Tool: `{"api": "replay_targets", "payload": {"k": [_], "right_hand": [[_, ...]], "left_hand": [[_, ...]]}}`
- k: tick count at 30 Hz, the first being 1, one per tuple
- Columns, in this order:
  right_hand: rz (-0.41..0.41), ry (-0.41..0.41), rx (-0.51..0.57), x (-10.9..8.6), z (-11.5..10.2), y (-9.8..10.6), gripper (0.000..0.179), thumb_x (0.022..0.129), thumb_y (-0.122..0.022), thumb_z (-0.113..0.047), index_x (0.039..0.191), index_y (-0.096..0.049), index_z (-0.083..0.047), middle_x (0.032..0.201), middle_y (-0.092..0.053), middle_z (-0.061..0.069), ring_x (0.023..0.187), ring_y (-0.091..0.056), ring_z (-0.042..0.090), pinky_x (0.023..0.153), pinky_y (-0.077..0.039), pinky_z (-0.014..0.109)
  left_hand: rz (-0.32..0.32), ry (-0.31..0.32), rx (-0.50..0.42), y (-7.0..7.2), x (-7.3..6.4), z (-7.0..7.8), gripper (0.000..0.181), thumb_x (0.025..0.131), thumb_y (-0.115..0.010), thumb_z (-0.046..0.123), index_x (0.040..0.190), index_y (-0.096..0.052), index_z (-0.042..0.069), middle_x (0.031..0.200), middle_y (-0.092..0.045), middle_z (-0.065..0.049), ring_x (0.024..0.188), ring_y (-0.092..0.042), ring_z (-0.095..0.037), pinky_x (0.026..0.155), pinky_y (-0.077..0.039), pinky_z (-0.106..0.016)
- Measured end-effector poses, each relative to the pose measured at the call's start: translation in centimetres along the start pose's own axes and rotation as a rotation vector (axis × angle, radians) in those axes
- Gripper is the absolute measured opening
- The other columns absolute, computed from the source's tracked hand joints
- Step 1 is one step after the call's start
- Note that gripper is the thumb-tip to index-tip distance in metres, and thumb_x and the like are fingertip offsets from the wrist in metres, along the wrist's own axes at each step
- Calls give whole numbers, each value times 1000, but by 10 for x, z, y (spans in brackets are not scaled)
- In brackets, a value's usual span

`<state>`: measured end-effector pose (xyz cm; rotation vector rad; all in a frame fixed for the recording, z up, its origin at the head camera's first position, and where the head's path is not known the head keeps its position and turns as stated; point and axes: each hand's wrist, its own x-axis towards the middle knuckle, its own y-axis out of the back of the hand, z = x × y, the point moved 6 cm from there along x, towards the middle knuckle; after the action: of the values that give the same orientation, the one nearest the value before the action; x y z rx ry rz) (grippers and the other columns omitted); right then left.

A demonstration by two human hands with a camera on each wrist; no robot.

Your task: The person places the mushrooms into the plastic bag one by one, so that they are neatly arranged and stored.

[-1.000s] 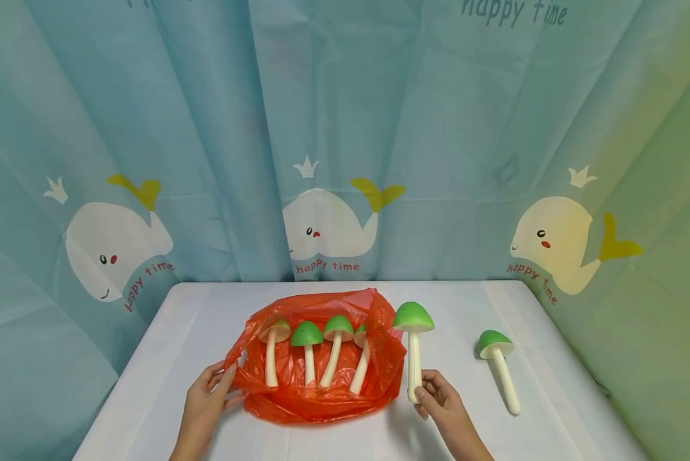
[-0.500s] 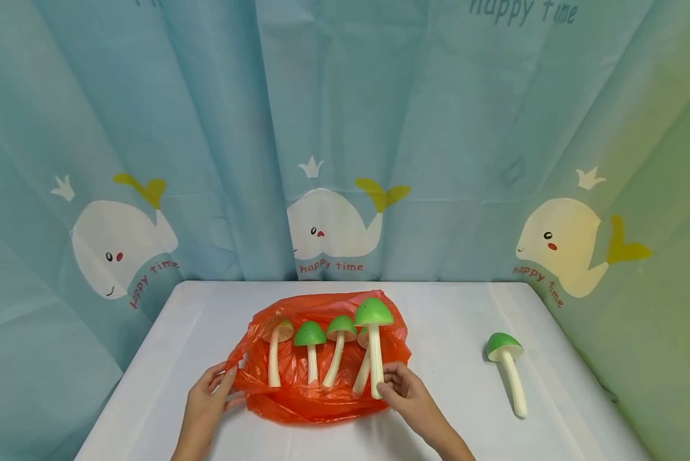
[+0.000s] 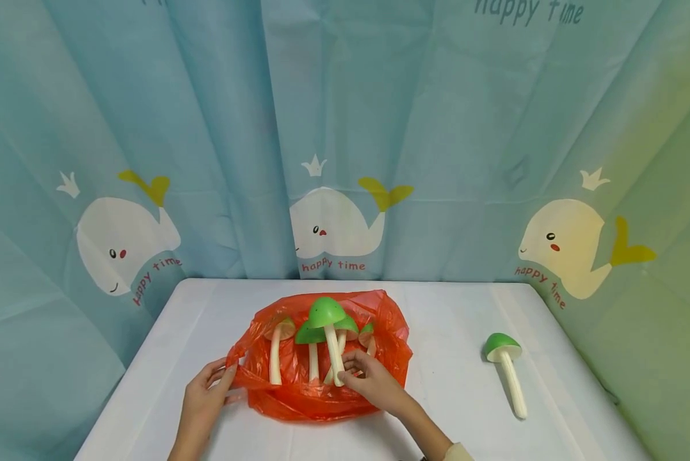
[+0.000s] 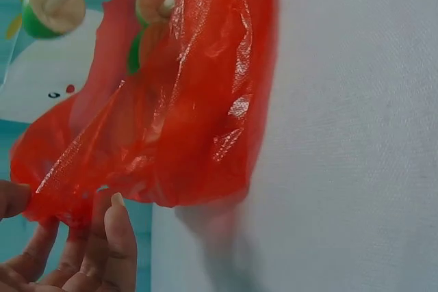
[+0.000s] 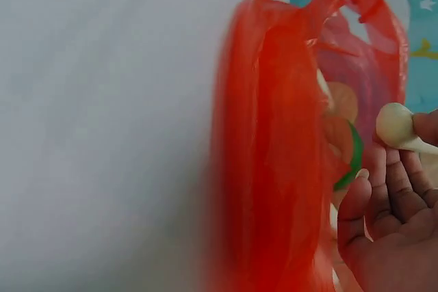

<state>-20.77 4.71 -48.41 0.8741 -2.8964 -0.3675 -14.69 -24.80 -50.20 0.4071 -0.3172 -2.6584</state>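
Note:
My right hand [image 3: 374, 384] pinches the lower stem of a green-capped toy mushroom [image 3: 326, 312], cap upward, over the mouth of a red plastic bag [image 3: 316, 408]. Its pale stem end [image 5: 395, 126] shows in the right wrist view. Several similar mushrooms [image 3: 275, 360] lie side by side in the bag, partly covered by the held one and by my right hand. At the bag's left edge, my left hand [image 3: 207, 398] holds the plastic between thumb and fingers. The left wrist view shows the red plastic [image 4: 205, 114] stretched from those fingertips.
Another green-capped mushroom [image 3: 509, 374] lies on the white table [image 3: 449, 358], right of the bag. A blue curtain [image 3: 460, 160] with whale prints hangs behind the table's far edge and along both sides.
My right hand has carried the mushroom leftward, from beside the bag to over its middle. My left hand keeps hold of the bag's edge. The loose mushroom still lies at the right.

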Motion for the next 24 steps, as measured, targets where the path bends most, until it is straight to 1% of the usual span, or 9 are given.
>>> {"api": "replay_targets", "payload": {"k": [3,6,7,9,12,14,17,19,24], "right_hand": [[-5,-2,-4,11,4,-3,22,92,-61,-13,108,-57,0,94,-60,4,85,-56,18,72,-50,24],[-24,-12,-3,17,8,-7,21,91,-62,-11,107,-56,1,93,-60,4,84,-56,17,71,-51,23],[-32,-11,-6,18,10,-9,20,91,-62,-10,107,-56,2,92,-60,4,83,-57,16,70,-51,22],[-51,-8,-31,19,11,-13,19,91,-62,-10,105,-57,1,91,-60,3,82,-57,14,70,-50,22],[-74,10,-80,18,10,-17,18,90,-63,-11,104,-58,0,90,-60,1,81,-56,12,71,-49,22],[-89,7,-106,17,9,-20,18,89,-64,-13,103,-59,-2,90,-59,-1,80,-54,11,72,-48,23],[-118,-17,-108,16,10,-24,16,89,-65,-13,101,-60,-4,89,-57,-2,78,-53,11,71,-46,22],[-142,-30,-100,16,11,-26,13,89,-65,-11,100,-61,-4,87,-57,-2,77,-52,11,69,-45,21],[-201,-45,-94,15,15,-31,11,90,-63,-10,100,-62,-5,87,-60,-2,78,-53,12,70,-44,21]], "left_hand": [[3,9,-23,1,9,-11,72,83,-62,57,129,-50,4,118,-56,-19,81,-65,-13,63,-57,-26],[-2,-44,-76,1,18,-21,66,86,-63,50,128,-50,2,113,-58,-18,79,-66,-16,61,-57,-29],[-11,-75,-92,1,21,-23,65,87,-63,48,128,-49,0,113,-57,-20,79,-66,-19,60,-57,-31],[-8,-100,-110,2,30,-32,65,86,-63,50,127,-51,1,110,-58,-18,78,-67,-19,60,-57,-32],[22,-92,-94,0,42,-46,74,79,-63,62,126,-52,5,111,-58,-16,78,-67,-17,59,-57,-27],[41,-75,-83,0,47,-52,76,76,-62,67,126,-53,10,113,-58,-14,78,-67,-16,60,-56,-25],[39,-97,-95,-1,49,-52,69,82,-62,59,127,-52,8,114,-57,-17,77,-67,-20,60,-57,-27],[43,-106,-110,-2,50,-52,61,84,-63,54,126,-53,10,112,-57,-15,75,-68,-22,61,-57,-28],[77,-83,-101,-3,55,-57,59,82,-64,56,124,-54,15,111,-57,-12,74,-68,-22,61,-57,-28]]}}
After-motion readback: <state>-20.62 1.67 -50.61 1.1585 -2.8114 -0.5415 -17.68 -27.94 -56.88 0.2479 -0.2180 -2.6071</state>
